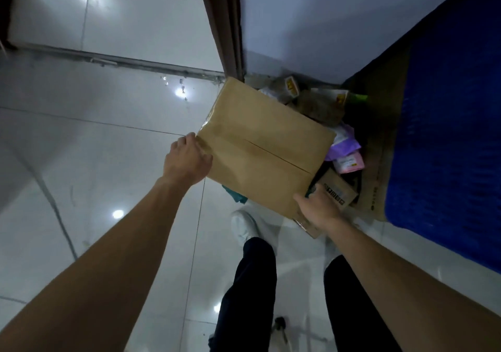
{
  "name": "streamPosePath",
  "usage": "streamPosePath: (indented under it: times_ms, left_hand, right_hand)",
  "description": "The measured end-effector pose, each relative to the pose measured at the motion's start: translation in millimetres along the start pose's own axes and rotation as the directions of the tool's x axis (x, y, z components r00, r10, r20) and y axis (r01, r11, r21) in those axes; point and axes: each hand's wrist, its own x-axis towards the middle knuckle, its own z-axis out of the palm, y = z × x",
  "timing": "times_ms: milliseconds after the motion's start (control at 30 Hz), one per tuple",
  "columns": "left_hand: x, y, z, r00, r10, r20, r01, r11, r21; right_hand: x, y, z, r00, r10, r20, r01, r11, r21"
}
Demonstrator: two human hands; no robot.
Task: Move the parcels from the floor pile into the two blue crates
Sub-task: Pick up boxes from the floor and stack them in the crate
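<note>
The left hand curls over the near-left corner of the cardboard box, and the right hand clasps its near-right corner. The box spans between them, seemingly lifted above the floor pile just beyond. The blue crate lies rightward, nearer the right hand.

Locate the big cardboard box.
Centre of the head view: the big cardboard box is gripped by the left hand and right hand at opposite corners, over the parcel pile, left of the blue crate.
</note>
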Motion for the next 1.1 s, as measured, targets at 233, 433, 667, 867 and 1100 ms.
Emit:
streamPosePath:
  times_ms: [233,433,667,867,1100]
  left_hand:
    - [33,-6,22,0.986,-0.112,0.126,0.139,0.962,-0.235]
    - [24,0,7,0.988,-0.083,0.131,0.103,0.982,-0.156]
    - [-5,26,-39,0.998,-0.029,0.056,0.036,0.992,-0.122]
    - [-61,59,-83,0.997,-0.074,0.023,0.076,0.989,-0.130]
    - [-170,103,-138,0.973,-0.222,-0.064,0.171,0.878,-0.448]
  right_hand:
    - [27,9,13,0.991,0.089,0.097,-0.110,0.965,0.239]
    - [18,10,11,0.989,0.079,0.127,-0.121,0.920,0.372]
    - [-15,11,-13,0.996,0.002,0.091,-0.044,0.882,0.469]
    - [-66,1,-80,0.995,-0.070,0.075,0.009,0.790,0.613]
    - [-156,-13,-193,0.965,-0.262,-0.013,0.228,0.814,0.533]
